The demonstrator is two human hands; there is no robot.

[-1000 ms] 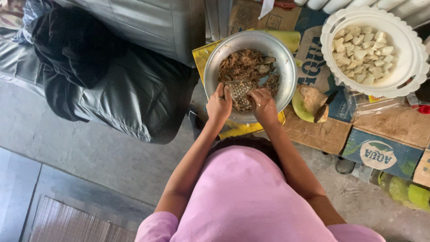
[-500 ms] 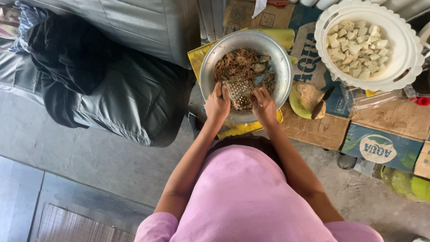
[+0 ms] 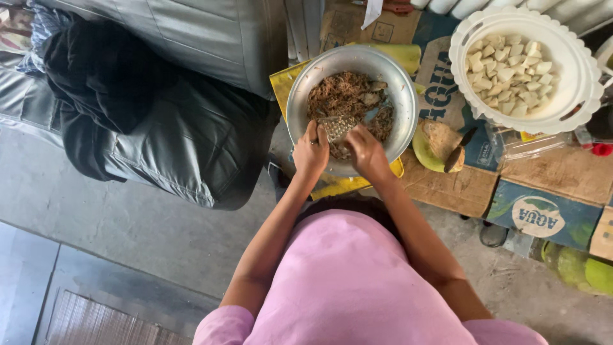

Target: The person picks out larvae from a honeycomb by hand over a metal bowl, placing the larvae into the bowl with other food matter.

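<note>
Seen from above, a black garment (image 3: pixel 96 83) lies heaped on a grey cushioned seat (image 3: pixel 191 128) at the far left, above a bare concrete floor (image 3: pixel 128 230). Next along, a round metal bowl (image 3: pixel 300 108) sits on flattened cardboard (image 3: pixel 447 185) spread over the floor, with a strip of yellow sheet (image 3: pixel 281 80) showing under its rim. The bowl holds a mound of brown shredded material (image 3: pixel 338 96) across its upper half, with a few darker lumps to the right of the heap.

At the bowl's near rim, the person's left hand (image 3: pixel 311 153) is closed around the lower edge of a small metal grater (image 3: pixel 336 126), which stands tilted inside the bowl. Just beside it, the right hand (image 3: pixel 365 153) is clenched, fingertips pressed against the grater's face; whatever it pinches is too small to make out. Both forearms reach out from pink sleeves (image 3: pixel 357 287) at the bottom of the frame.

To the right of the bowl, a halved pale-green fruit (image 3: pixel 434 144) rests cut side up on the cardboard, a dark-handled knife (image 3: pixel 458 156) touching its right edge. Further right, a white perforated plastic basket (image 3: pixel 578 102) holds a pile of pale cream chunks (image 3: pixel 511 73), cut roughly to cubes. A clear plastic container (image 3: pixel 517 144) lies just below the basket, its contents unclear.
</note>
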